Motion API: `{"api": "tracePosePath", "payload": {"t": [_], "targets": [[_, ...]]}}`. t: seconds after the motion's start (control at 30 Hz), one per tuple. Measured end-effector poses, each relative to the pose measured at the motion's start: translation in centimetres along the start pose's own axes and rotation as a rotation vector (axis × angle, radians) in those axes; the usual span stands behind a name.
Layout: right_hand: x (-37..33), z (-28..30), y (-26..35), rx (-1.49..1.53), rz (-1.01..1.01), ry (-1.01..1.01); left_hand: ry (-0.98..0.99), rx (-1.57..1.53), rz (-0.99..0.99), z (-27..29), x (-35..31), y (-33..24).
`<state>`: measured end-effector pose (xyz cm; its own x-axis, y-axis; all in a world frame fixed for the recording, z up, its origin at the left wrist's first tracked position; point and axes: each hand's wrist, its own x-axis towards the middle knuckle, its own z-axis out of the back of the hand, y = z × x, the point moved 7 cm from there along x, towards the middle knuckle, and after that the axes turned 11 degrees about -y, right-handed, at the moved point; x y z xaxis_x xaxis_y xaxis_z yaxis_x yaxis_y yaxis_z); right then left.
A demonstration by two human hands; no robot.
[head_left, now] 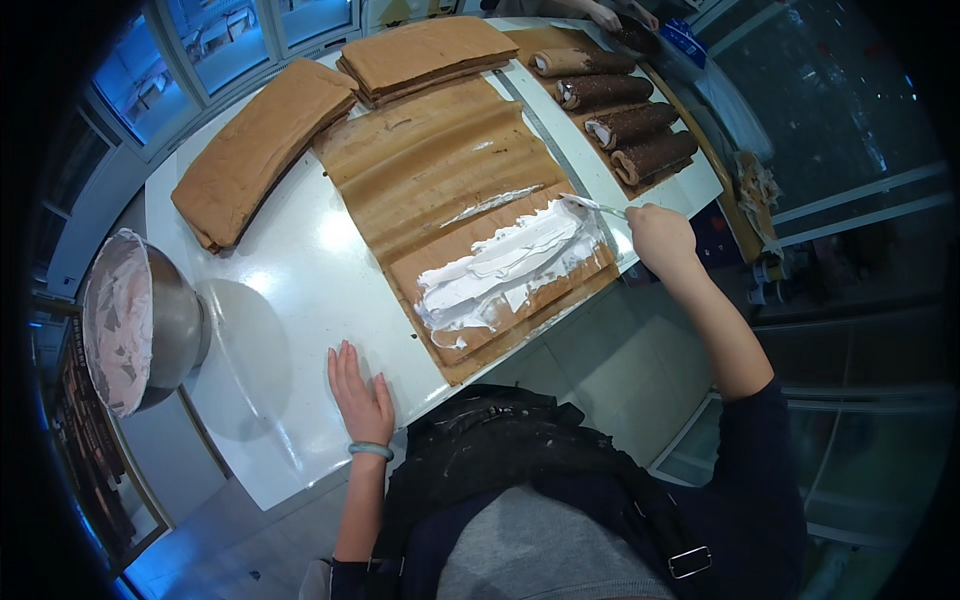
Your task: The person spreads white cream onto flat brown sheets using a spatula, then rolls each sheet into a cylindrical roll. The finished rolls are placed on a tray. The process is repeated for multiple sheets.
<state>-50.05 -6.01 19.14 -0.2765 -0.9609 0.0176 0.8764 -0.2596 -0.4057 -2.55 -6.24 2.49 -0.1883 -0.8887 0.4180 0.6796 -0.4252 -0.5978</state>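
Observation:
A rectangular sheet of brown sponge cake (408,268) lies on brown baking paper (430,150) near the table's front edge. White cream (500,265) covers much of the sheet in a thick, uneven band. My right hand (662,238) is closed round the handle of a spatula (597,206), whose blade touches the cream at the sheet's right end. Flat on the white table, left of the cake, rests my left hand (360,395), fingers stretched out and holding nothing. A bracelet circles its wrist.
A metal bowl (180,320) with cream residue stands tilted at the left. Two stacks of cake sheets (262,150) (425,58) lie at the back. Several dark cake rolls (640,125) sit at the right. Another person's hands (605,16) show at the far edge.

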Motion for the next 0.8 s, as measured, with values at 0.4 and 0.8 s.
{"api": "tracePosePath", "payload": {"t": [0.4, 0.8], "targets": [[-2.7, 6.8, 13.9, 0.238, 0.323, 0.099, -0.010, -0.057, 0.039, 0.3, -0.1, 0.2], [-6.5, 5.4, 10.8, 0.953, -0.052, -0.113, -0.023, -0.033, 0.043, 0.5, -0.1, 0.2]]}}
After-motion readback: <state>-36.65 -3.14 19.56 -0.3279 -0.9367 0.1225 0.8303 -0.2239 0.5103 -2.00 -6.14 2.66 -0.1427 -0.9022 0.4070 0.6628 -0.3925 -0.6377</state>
